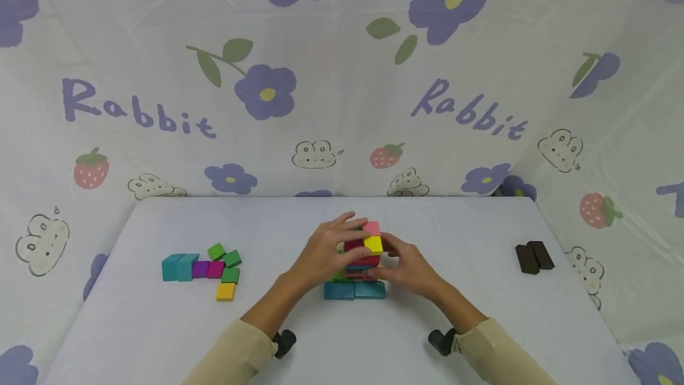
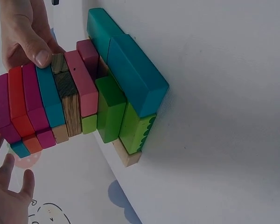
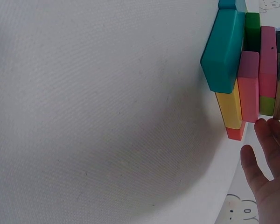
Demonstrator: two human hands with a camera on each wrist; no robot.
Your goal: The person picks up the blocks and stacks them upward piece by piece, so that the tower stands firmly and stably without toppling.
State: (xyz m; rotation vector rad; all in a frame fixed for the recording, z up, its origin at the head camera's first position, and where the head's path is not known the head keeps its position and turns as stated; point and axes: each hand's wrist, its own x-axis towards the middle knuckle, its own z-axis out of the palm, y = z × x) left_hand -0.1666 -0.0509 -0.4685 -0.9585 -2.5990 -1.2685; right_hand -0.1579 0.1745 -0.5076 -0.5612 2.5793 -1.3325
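A tall tower of colored wooden blocks point(image 2: 51, 98) stands between both hands, its layers crossing. On top lie a yellow block point(image 1: 373, 245) and a pink block point(image 1: 371, 229). My left hand point(image 1: 326, 248) reaches round the top from the left, thumb and forefinger nearly straight at these blocks' left ends. Its other fingers point(image 2: 28, 184) spread loosely off the tower in the left wrist view. My right hand point(image 1: 408, 266) holds the tower's right side, its thumb point(image 2: 42, 57) against a teal block in the front. Two teal blocks point(image 2: 137, 77) lie at the front of the base.
Left on the white table point(image 1: 133, 325) lies a group of loose blocks: two teal blocks point(image 1: 180, 267), a purple block point(image 1: 200, 269), a magenta block point(image 1: 216, 269), several green blocks point(image 1: 231, 275) and an orange block point(image 1: 225, 292). Two dark brown blocks point(image 1: 534, 257) lie far right.
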